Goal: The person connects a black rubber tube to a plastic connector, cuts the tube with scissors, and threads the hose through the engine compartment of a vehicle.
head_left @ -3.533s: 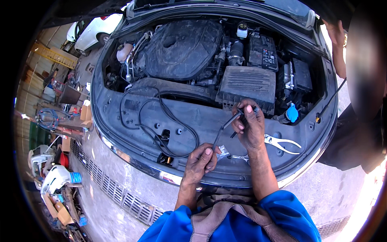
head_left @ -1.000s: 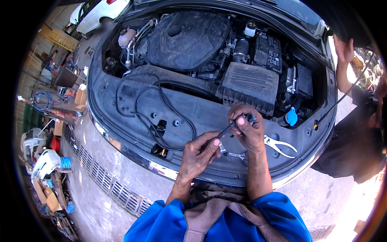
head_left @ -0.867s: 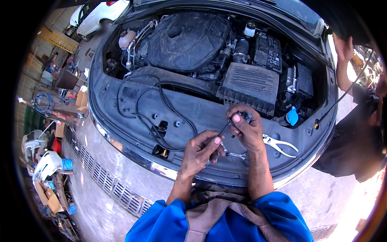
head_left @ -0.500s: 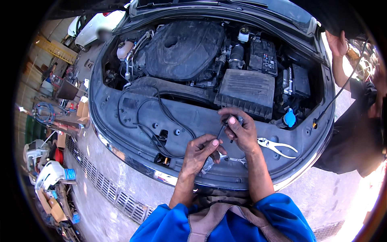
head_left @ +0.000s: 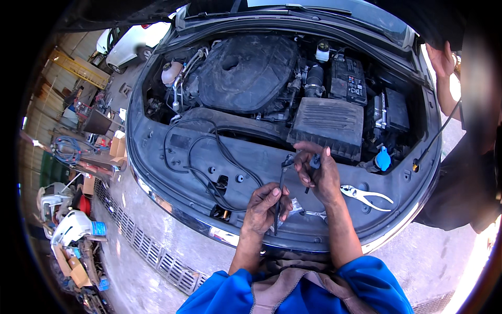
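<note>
Over the car's black front panel (head_left: 266,157), my left hand (head_left: 261,209) is closed round a thin black cable (head_left: 282,180). The cable stands nearly upright, with a small dark connector-like end at its top. Beside it, my right hand (head_left: 325,178) grips a small dark plastic piece (head_left: 315,161) between thumb and fingers; its exact kind is hard to make out. Loops of black cable (head_left: 225,152) lie on the panel and run toward my left hand. Pliers (head_left: 366,197) with pale handles lie right of my right wrist. Partly hidden between my forearms are clear plastic (head_left: 296,206) and a small metal tool (head_left: 316,214).
Beyond the panel sit the engine cover (head_left: 246,73), a ribbed black box (head_left: 327,125) and the battery (head_left: 348,78). A blue cap (head_left: 383,158) stands at the right. Another person's hand (head_left: 442,58) is at the far right. Boxes and parts clutter the left side.
My hands have moved apart slightly. The cable in my left hand has turned more upright, and my right hand's fingers have come away from its end. The view has shifted slightly.
</note>
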{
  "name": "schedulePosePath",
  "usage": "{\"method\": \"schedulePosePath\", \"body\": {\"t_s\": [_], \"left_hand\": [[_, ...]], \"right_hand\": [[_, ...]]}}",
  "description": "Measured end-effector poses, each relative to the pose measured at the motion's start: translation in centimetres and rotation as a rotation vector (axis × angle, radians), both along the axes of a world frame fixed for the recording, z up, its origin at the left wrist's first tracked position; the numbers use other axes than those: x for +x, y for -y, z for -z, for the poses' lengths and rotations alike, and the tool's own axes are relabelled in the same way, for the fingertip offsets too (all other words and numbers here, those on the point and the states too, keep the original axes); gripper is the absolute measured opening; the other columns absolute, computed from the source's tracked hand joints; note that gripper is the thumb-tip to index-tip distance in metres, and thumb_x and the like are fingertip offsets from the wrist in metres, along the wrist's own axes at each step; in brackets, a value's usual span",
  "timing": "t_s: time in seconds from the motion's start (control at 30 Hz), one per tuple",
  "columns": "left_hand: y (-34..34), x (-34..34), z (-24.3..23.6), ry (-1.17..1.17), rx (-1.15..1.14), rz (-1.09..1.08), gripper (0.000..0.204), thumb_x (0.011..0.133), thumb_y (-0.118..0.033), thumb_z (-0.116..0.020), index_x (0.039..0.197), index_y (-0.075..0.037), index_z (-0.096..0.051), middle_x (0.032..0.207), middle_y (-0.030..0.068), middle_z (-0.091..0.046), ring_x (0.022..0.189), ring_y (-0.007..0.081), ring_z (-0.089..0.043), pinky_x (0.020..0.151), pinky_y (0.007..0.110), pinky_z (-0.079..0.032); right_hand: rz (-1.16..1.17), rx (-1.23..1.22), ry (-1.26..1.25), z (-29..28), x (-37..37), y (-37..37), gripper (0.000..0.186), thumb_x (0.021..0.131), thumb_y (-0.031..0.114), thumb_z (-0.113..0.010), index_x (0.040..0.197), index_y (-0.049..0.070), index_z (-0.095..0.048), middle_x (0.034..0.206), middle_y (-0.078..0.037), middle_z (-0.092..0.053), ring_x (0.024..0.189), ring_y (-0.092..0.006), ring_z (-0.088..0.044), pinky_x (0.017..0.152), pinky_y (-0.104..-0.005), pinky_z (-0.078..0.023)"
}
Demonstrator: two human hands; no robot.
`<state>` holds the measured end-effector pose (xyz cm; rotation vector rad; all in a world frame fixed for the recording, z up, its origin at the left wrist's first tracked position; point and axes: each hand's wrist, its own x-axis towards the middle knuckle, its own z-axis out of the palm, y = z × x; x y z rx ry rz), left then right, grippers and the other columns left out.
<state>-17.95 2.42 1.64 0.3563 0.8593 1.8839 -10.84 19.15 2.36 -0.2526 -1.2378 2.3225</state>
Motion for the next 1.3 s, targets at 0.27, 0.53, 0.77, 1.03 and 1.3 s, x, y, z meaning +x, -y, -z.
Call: {"method": "schedulePosePath", "body": {"t_s": [0.27, 0.53, 0.77, 1.03, 1.3], "left_hand": [[0.6, -0.3, 2.3, 0.339, 0.209, 0.047, 0.026, 0.099, -0.025, -0.052, 0.106, 0.000, -0.055, 0.076, 0.0110, -0.064, 0.050, 0.0150, -0.055, 0.047, 0.026, -0.043], [-0.1, -0.3, 3.3, 0.349, 0.161, -0.011, 0.026, 0.100, -0.026, -0.050, 0.108, -0.002, -0.056, 0.081, 0.0080, -0.063, 0.054, 0.0146, -0.054, 0.048, 0.026, -0.043], [-0.5, -1.1, 4.7, 0.480, 0.123, -0.087, 0.022, 0.100, -0.025, -0.050, 0.108, -0.006, -0.057, 0.082, 0.0046, -0.063, 0.058, 0.0131, -0.053, 0.052, 0.024, -0.041], [-1.5, -1.2, 4.7, 0.572, 0.172, -0.089, 0.024, 0.101, -0.028, -0.048, 0.110, -0.007, -0.056, 0.083, 0.0004, -0.062, 0.058, 0.0078, -0.049, 0.053, 0.022, -0.042], [-1.1, -0.9, 5.4, 0.505, 0.047, -0.152, 0.024, 0.099, -0.030, -0.052, 0.109, -0.010, -0.059, 0.082, -0.0026, -0.060, 0.058, 0.0073, -0.048, 0.054, 0.022, -0.039]], "right_hand": [[-0.007, -0.026, 0.030, -0.2, 0.0, 0.0, 0.073, 0.095, 0.066, -0.030, 0.124, 0.003, -0.052, 0.079, -0.007, -0.053, 0.056, -0.0085, -0.040, 0.043, -0.0202, -0.026], [-0.045, -0.211, -0.034, -0.1, -0.1, 0.2, 0.071, 0.096, 0.064, -0.030, 0.134, 0.006, -0.042, 0.087, -0.009, -0.055, 0.064, -0.0115, -0.045, 0.047, -0.0228, -0.031], [-0.002, -0.381, -0.038, 0.2, -0.5, 0.1, 0.048, 0.101, 0.041, -0.035, 0.132, 0.006, -0.044, 0.094, -0.009, -0.055, 0.074, -0.0132, -0.047, 0.055, -0.0243, -0.035], [-0.089, -0.754, -0.157, 1.6, -0.1, -1.1, 0.035, 0.094, 0.018, -0.044, 0.123, -0.001, -0.049, 0.095, -0.009, -0.051, 0.072, -0.0135, -0.044, 0.055, -0.0234, -0.035], [-0.035, -0.688, -0.092, 2.0, -0.5, -0.3, 0.029, 0.092, 0.020, -0.052, 0.117, 0.004, -0.052, 0.091, -0.007, -0.053, 0.070, -0.0146, -0.045, 0.059, -0.0280, -0.038]]}}
